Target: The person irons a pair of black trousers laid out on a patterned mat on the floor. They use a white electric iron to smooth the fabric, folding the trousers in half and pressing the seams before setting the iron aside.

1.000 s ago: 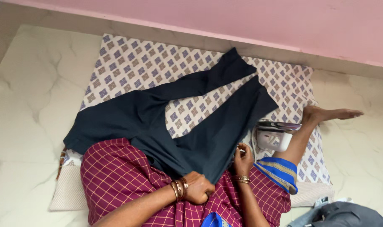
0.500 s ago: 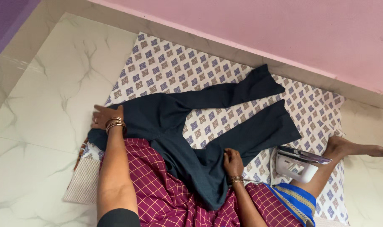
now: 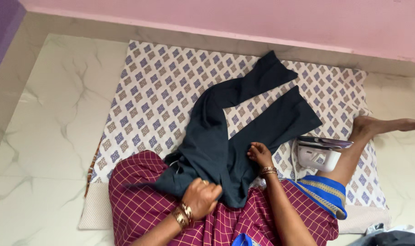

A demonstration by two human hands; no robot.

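Dark teal trousers lie on a patterned white cloth spread on the floor, legs pointing toward the far wall, waist bunched over my lap. My left hand grips the gathered waist end of the trousers on my maroon checked skirt. On the right trouser leg my right hand presses down, fingers pinching the fabric near its inner edge. Both wrists wear gold bangles.
A white electric iron stands on the cloth by my right leg, its cord trailing beside it. A pink wall runs along the far edge. Marble floor lies to the left. Grey fabric shows at bottom right.
My left hand left the far left side of the trousers and pulled the waist in onto my lap; the left leg now lies folded toward the middle. My right hand shifted slightly up the right leg.
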